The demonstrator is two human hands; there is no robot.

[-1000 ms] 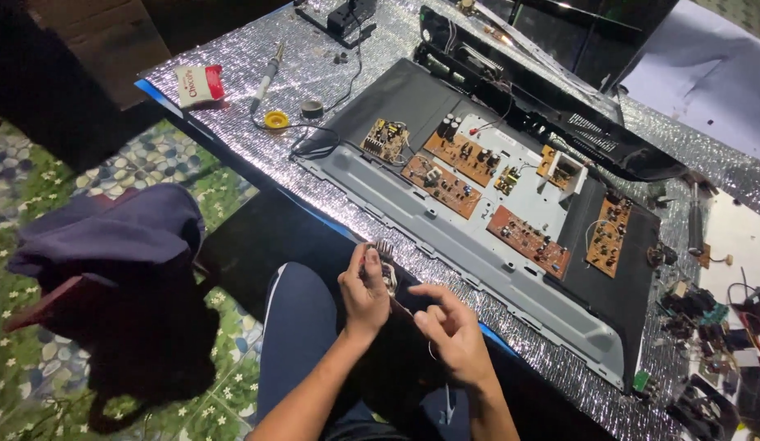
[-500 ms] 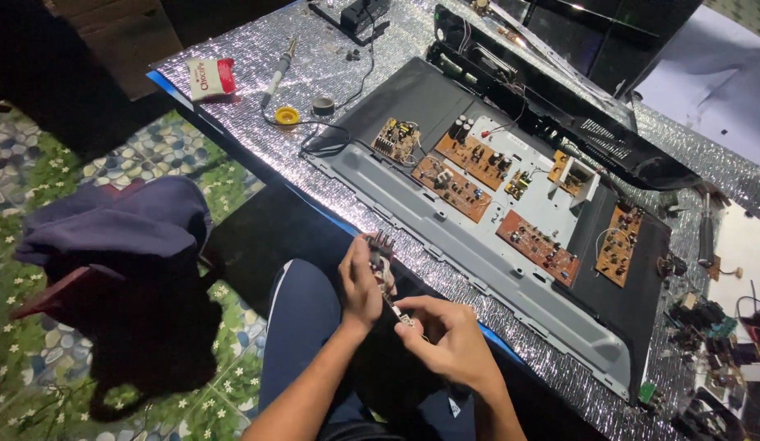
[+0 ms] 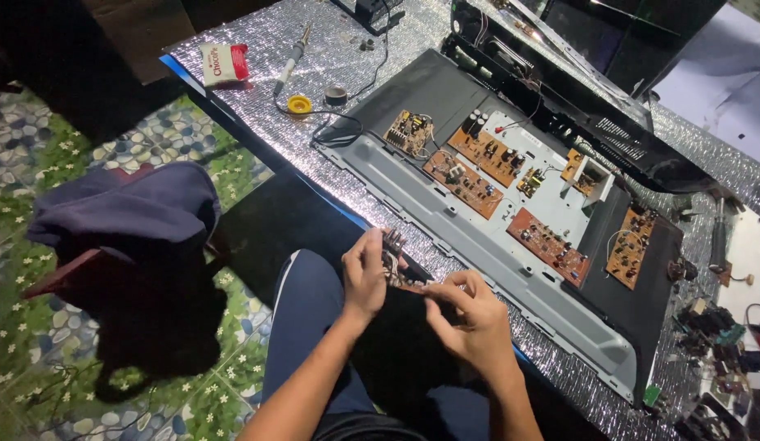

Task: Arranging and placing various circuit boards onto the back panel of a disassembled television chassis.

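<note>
Grip: my left hand (image 3: 365, 279) and right hand (image 3: 470, 314) both pinch the small circuit board (image 3: 399, 265).
Progress: board out of the opened chassis (image 3: 445, 208); four boards remain mounted.

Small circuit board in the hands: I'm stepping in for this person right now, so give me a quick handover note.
Left hand grips the small board at its left end, over the lap by the table edge.
Right hand pinches its right end; anything between those fingertips is too small to tell.
The opened panel lies on the table, its brown boards in place.
The soldering iron lies untouched at the far end.
Done and left: cannot tell.
</note>
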